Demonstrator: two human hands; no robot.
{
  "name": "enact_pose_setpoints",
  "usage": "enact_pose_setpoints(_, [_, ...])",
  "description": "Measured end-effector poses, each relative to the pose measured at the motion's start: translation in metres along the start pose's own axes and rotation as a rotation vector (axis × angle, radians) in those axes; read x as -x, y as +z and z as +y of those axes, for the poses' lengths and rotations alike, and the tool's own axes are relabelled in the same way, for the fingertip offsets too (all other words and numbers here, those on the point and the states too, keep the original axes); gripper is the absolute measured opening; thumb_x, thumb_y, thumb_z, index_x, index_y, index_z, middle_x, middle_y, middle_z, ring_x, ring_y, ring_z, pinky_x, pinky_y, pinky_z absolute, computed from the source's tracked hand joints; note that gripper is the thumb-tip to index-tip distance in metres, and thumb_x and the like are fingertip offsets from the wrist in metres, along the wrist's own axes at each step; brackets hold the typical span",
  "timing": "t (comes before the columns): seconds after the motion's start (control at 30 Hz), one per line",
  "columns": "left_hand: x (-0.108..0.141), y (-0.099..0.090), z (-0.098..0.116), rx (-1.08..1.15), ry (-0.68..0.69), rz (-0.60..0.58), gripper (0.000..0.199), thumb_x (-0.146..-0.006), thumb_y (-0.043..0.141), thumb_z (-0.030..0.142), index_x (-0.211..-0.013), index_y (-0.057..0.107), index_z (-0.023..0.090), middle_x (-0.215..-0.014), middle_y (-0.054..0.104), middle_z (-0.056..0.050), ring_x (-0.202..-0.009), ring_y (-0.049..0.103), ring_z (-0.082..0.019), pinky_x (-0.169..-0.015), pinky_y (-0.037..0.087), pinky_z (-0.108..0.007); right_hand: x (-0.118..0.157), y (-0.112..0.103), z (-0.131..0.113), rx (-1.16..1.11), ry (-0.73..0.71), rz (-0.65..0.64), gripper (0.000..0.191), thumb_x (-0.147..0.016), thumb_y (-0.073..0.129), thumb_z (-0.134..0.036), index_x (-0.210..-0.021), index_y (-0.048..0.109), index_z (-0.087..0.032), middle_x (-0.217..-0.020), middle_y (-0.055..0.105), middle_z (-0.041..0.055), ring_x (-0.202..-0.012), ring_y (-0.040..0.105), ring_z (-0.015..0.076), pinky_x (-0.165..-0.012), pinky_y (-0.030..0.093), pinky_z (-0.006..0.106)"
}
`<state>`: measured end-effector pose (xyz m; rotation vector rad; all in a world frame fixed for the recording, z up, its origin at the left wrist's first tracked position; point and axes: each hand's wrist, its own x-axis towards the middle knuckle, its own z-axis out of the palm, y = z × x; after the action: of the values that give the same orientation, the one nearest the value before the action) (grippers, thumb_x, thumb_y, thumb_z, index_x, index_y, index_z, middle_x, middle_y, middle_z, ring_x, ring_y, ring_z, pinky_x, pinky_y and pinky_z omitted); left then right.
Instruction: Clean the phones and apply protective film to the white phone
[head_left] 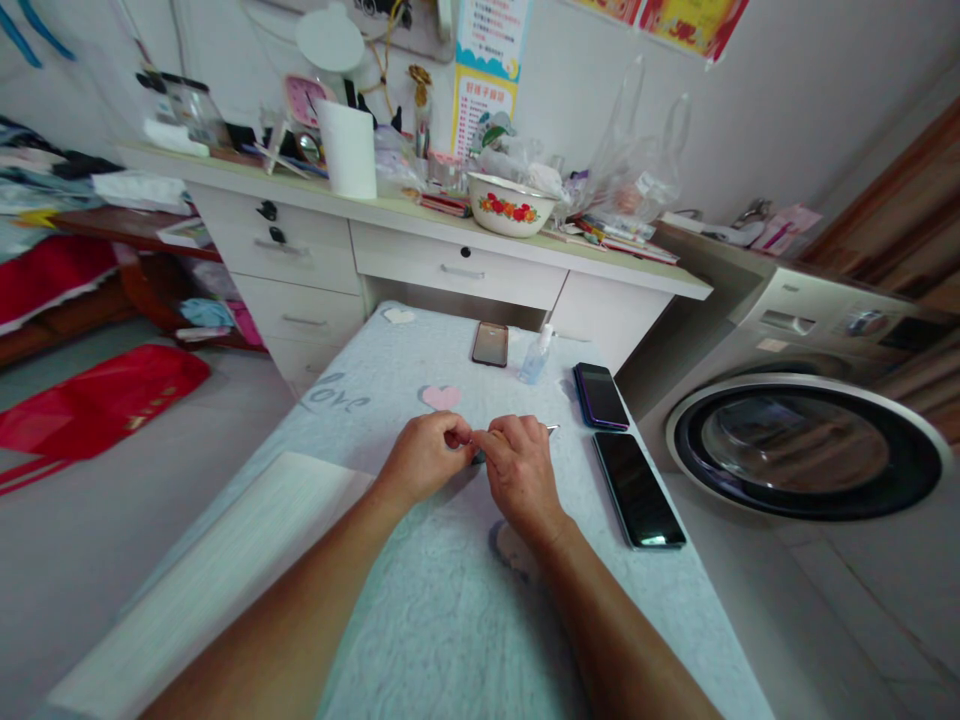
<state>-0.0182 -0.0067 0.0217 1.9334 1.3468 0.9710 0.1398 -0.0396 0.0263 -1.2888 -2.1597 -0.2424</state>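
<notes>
My left hand (431,455) is closed in a pinch at the middle of the cloth-covered table (420,620). What its fingertips hold is too small to make out. Right beside it, with fingertips almost meeting, my right hand (521,465) is curled shut. A thin, shiny metal tool (553,429) pokes out past its far right side; the rest is hidden in the hand. Something small and dark (478,457) shows just under the fingertips. To the right lie two phones, a smaller one (601,396) behind and a larger one (639,490) in front.
Farther back on the table are a phone case (490,344) and a clear spray bottle (535,358). A pale board-like strip (225,570) lies along the left. Behind stands a white cabinet (300,255) bearing a flowered bowl (511,205); a washing machine (802,400) is at right.
</notes>
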Motion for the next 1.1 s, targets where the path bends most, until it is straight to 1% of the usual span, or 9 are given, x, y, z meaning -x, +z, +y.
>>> enact_pose_setpoints(0.17, [0.001, 0.002, -0.003, 0.049, 0.008, -0.014, 0.009, -0.068, 0.064, 0.026, -0.069, 0.065, 0.017, -0.066, 0.066, 0.001, -0.062, 0.058, -0.013, -0.061, 0.044, -0.023, 0.001, -0.007, 0.006, 0.008, 0.046, -0.011, 0.02, -0.093, 0.051, -0.022, -0.102, 0.069, -0.027, -0.093, 0.059, 0.0052, -0.086, 0.043, 0.0196, -0.076, 0.029, 0.033])
enact_pose_setpoints(0.3, [0.0, 0.002, -0.003, 0.053, 0.003, -0.011, 0.009, -0.068, 0.065, 0.026, -0.07, 0.066, 0.017, -0.067, 0.066, 0.0, -0.063, 0.059, -0.013, -0.061, 0.045, -0.023, 0.002, -0.007, 0.005, 0.012, 0.063, -0.001, 0.02, -0.093, 0.051, -0.021, -0.1, 0.069, -0.026, -0.092, 0.059, 0.0055, -0.086, 0.042, 0.0197, -0.076, 0.029, 0.034])
enact_pose_setpoints(0.4, [0.0, 0.001, 0.0, 0.037, -0.007, -0.007, 0.007, -0.067, 0.065, 0.024, -0.069, 0.066, 0.017, -0.066, 0.066, 0.0, -0.063, 0.059, -0.013, -0.062, 0.045, -0.024, 0.002, -0.003, 0.003, -0.009, 0.049, 0.003, 0.021, -0.094, 0.049, -0.022, -0.1, 0.069, -0.026, -0.093, 0.059, 0.0055, -0.086, 0.042, 0.0197, -0.076, 0.029, 0.034])
enact_pose_setpoints(0.53, [0.0, -0.001, 0.002, 0.003, -0.008, -0.008, 0.008, -0.067, 0.063, 0.024, -0.068, 0.067, 0.017, -0.065, 0.065, 0.0, -0.062, 0.058, -0.013, -0.061, 0.044, -0.024, 0.001, 0.001, -0.001, -0.038, 0.013, 0.001, 0.024, -0.095, 0.048, -0.023, -0.108, 0.067, -0.028, -0.093, 0.059, 0.0049, -0.086, 0.043, 0.0194, -0.076, 0.03, 0.034])
enact_pose_setpoints(0.63, [0.0, -0.001, 0.001, 0.002, 0.002, -0.009, 0.008, -0.068, 0.063, 0.024, -0.068, 0.066, 0.016, -0.064, 0.065, 0.0, -0.063, 0.058, -0.014, -0.061, 0.043, -0.024, 0.0, 0.0, -0.001, -0.035, 0.004, 0.002, 0.024, -0.095, 0.049, -0.023, -0.109, 0.067, -0.029, -0.093, 0.059, 0.0045, -0.086, 0.043, 0.0193, -0.076, 0.03, 0.034])
enact_pose_setpoints(0.8, [0.001, 0.0, 0.001, 0.037, -0.011, -0.024, 0.009, -0.068, 0.064, 0.025, -0.069, 0.065, 0.017, -0.065, 0.065, 0.001, -0.062, 0.058, -0.013, -0.059, 0.043, -0.023, 0.003, -0.007, 0.01, -0.002, 0.05, 0.0, 0.021, -0.093, 0.052, -0.022, -0.103, 0.069, -0.028, -0.092, 0.059, 0.0048, -0.087, 0.043, 0.0197, -0.076, 0.029, 0.033])
enact_pose_setpoints(0.93, [0.001, -0.001, 0.002, 0.036, -0.006, -0.023, 0.008, -0.068, 0.064, 0.025, -0.069, 0.065, 0.017, -0.066, 0.066, 0.0, -0.063, 0.059, -0.014, -0.061, 0.044, -0.024, 0.005, -0.011, 0.02, 0.049, 0.103, 0.02, 0.019, -0.091, 0.055, -0.02, -0.1, 0.07, -0.028, -0.092, 0.059, 0.0046, -0.086, 0.042, 0.0195, -0.075, 0.029, 0.033])
enact_pose_setpoints(1.0, [0.0, -0.001, 0.002, 0.037, -0.002, -0.019, 0.007, -0.067, 0.064, 0.024, -0.069, 0.065, 0.017, -0.066, 0.066, 0.0, -0.064, 0.06, -0.014, -0.062, 0.044, -0.024, 0.005, -0.01, 0.021, 0.067, 0.111, 0.02, 0.019, -0.091, 0.054, -0.019, -0.098, 0.07, -0.027, -0.092, 0.058, 0.0048, -0.086, 0.042, 0.0194, -0.075, 0.029, 0.033])
enact_pose_setpoints(1.1, [0.0, -0.001, 0.002, 0.038, -0.012, -0.017, 0.007, -0.067, 0.064, 0.024, -0.069, 0.065, 0.017, -0.066, 0.067, 0.0, -0.063, 0.059, -0.014, -0.061, 0.044, -0.023, 0.004, -0.008, 0.015, 0.069, 0.098, 0.009, 0.018, -0.092, 0.053, -0.019, -0.095, 0.07, -0.025, -0.092, 0.058, 0.0052, -0.086, 0.042, 0.0191, -0.074, 0.029, 0.032])
